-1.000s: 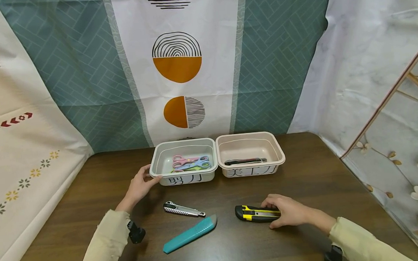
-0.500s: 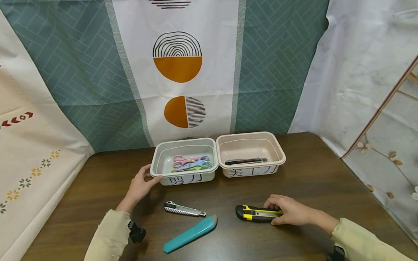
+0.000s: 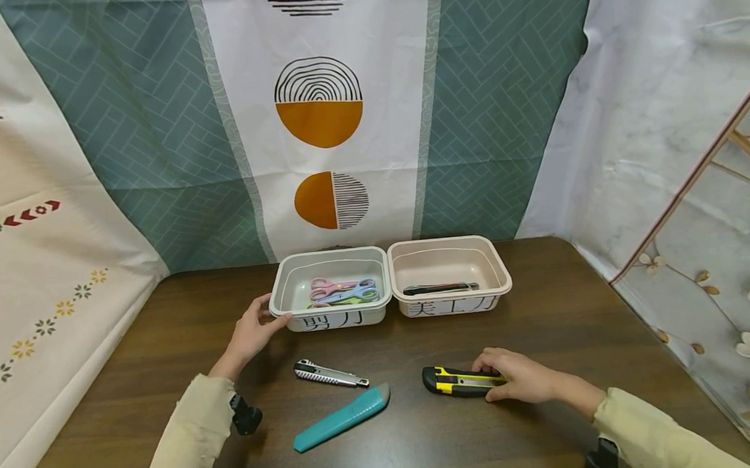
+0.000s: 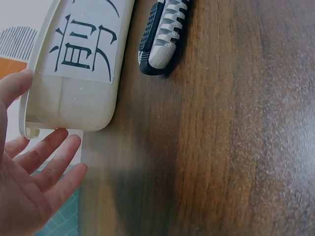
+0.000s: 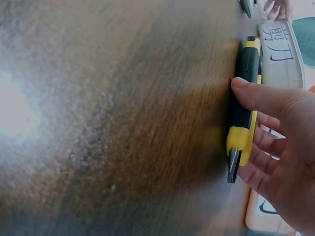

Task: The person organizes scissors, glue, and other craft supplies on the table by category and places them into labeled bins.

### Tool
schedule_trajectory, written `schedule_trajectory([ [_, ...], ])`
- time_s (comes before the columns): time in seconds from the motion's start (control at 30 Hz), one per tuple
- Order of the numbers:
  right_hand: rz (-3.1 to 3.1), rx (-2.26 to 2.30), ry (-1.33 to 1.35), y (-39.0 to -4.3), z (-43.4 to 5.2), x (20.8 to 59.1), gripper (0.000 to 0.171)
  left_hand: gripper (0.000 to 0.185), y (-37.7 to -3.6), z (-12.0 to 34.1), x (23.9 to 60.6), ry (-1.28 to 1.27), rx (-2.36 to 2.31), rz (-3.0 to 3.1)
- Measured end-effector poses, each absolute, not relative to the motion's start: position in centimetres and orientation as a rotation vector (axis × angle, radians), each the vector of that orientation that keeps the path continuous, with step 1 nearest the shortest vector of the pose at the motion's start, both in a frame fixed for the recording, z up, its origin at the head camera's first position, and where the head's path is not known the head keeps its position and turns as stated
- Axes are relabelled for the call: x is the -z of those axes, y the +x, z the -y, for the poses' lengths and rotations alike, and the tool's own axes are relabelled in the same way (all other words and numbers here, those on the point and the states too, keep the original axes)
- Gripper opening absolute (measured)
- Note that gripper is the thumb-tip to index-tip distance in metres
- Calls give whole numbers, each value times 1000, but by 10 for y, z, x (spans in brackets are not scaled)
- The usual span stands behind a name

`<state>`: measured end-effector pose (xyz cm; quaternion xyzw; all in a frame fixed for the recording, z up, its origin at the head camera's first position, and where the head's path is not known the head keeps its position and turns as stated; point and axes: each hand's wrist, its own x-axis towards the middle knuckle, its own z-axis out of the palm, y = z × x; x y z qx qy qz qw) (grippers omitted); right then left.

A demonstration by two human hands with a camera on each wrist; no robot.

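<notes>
My right hand (image 3: 521, 377) pinches the rear end of a black-and-yellow utility knife (image 3: 450, 382) lying low at the table. In the right wrist view, the thumb presses the knife's black side (image 5: 243, 69), with the fingers on its other side. My left hand (image 3: 250, 336) holds the front left corner of a pale green plastic bin (image 3: 325, 255), thumb on the rim (image 4: 29, 73) and fingers at the side. Pink, blue and green scissors (image 3: 346, 293) lie in that bin. Beside it stands a beige bin (image 3: 436, 246) with dark utility knives (image 3: 439, 289) inside.
On the brown table (image 3: 420, 446), a silver-and-black utility knife (image 3: 330, 374) lies in front of the green bin. A teal utility knife (image 3: 341, 418) lies nearer the person. Both bins carry handwritten labels. Patterned cloth (image 3: 317, 123) hangs behind the table.
My right hand has shifted very slightly right along the black-and-yellow utility knife. The left hand and both bins have stayed in place.
</notes>
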<state>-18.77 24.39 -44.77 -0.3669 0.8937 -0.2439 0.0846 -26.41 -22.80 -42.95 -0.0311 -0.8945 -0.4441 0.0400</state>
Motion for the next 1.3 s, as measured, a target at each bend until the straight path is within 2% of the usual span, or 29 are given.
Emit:
schedule_trajectory([
  [0.97,-2839,620,-1233,-205,-236,411,34,70,-263,227,429,-91,1352,2746],
  [1.3,-2871,613,-1202,-217,-235,396,35,73,-262,227,428,-88,1373,2757],
])
